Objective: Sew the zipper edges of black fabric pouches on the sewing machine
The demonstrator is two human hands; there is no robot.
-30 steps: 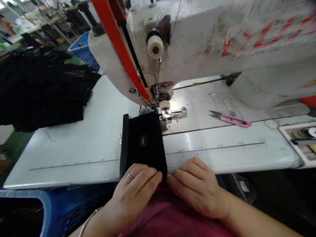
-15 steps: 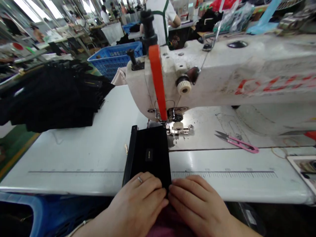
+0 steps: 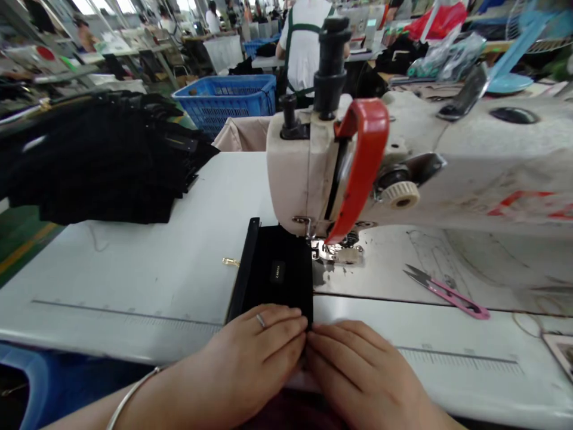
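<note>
A flat black fabric zip pouch [image 3: 286, 292] with a small dark label [image 3: 277, 272] lies on the white sewing table. Its far right corner reaches the presser foot [image 3: 331, 251] of a sewing machine [image 3: 290, 173]. Along its left side runs a stiff dark band, with a gold zipper pull [image 3: 231, 261] sticking out. My left hand [image 3: 264, 352], ringed, rests over the pouch's near end, fingers together. Beside it, my right hand [image 3: 353, 364] has its fingertips closed on the near right corner. Both thumbs are hidden, and the machine head covers the needle.
Pink-handled thread snips [image 3: 447, 292] lie right of the presser foot. A pile of black fabric pieces [image 3: 98, 161] covers the table's far left. Behind stand a blue crate [image 3: 228, 98] and a person in white [image 3: 308, 48]; a blue bin [image 3: 58, 382] is below left.
The pouch has slid forward along the presser foot, both hands moving with it. Its zipper pull now points out to the left. The camera view has shifted, bringing the machine head closer.
</note>
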